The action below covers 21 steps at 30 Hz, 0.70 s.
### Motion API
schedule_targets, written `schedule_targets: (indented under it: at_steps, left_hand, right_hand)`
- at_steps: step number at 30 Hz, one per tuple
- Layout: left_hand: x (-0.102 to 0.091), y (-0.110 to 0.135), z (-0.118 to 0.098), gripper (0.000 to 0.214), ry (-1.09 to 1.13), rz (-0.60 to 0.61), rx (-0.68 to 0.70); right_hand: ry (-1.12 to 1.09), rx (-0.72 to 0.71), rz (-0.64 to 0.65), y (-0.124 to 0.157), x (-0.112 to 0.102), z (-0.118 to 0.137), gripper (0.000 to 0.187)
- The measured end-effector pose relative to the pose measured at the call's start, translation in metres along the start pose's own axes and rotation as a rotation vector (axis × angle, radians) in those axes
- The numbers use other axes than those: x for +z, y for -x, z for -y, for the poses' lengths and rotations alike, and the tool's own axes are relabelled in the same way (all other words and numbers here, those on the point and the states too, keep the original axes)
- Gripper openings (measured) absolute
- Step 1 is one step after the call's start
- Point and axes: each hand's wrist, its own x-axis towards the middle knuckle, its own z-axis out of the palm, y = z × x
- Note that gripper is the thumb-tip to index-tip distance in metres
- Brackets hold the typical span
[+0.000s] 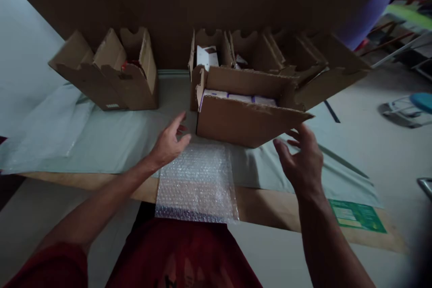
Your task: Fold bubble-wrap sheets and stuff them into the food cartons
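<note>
In front of me stands a long cardboard box (236, 119) with an open top, its right end angled toward me. Several white packs with purple edges (239, 97) sit inside it. My left hand (170, 141) is just left of the box, fingers apart and nothing in them. At the box's right corner is my right hand (302, 157), thumb and fingers spread; whether its fingertips touch the cardboard I cannot tell. A bubble-wrap bag (197, 184) lies flat between my forearms, hanging over the table's front edge.
Behind the box is a row of open cardboard bins (249, 51); more bins (124, 83) stand at the left. Clear plastic bags (50, 126) lie on the left of the cloth-covered table (118, 137). A green printed sheet (357, 216) is at right, a blue-topped stool (421, 101) beyond.
</note>
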Motion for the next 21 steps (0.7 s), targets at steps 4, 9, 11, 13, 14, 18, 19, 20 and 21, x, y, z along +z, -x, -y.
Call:
schedule_targets:
  at_steps: [4,9,11,13,14,18,19,20,21]
  left_hand:
    - [-0.048,0.055,0.016,0.039,-0.260,0.160,0.269]
    - [-0.075,0.126,0.019,0.070,-0.467,0.524,0.350]
    - [-0.071,0.141,0.021,0.078,-0.509,0.575,0.371]
    - [-0.064,0.148,0.025,0.081,-0.552,0.584,0.411]
    - [-0.061,0.150,0.027,0.082,-0.573,0.576,0.428]
    - [-0.056,0.154,0.035,0.083,-0.594,0.525,0.460]
    - [-0.057,0.155,0.037,0.082,-0.584,0.514,0.470]
    - [-0.058,0.156,0.039,0.082,-0.568,0.503,0.483]
    - [-0.058,0.157,0.041,0.081,-0.547,0.490,0.498]
  right_hand:
    - [0.011,-0.173,0.184,0.059,-0.006,0.009,0.056]
    - [0.062,-0.468,0.717,0.113,-0.009,0.028,0.063]
    - [0.076,-0.499,0.739,0.126,-0.004,0.034,0.057]
    - [0.090,-0.523,0.689,0.135,0.002,0.037,0.044]
    - [0.090,-0.532,0.652,0.139,0.005,0.039,0.037]
    - [0.012,-0.546,0.543,0.149,0.007,0.047,0.023]
    - [-0.026,-0.536,0.530,0.149,0.006,0.050,0.023]
    - [-0.074,-0.510,0.527,0.149,0.004,0.053,0.022]
    - [-0.130,-0.466,0.533,0.148,0.001,0.055,0.020]
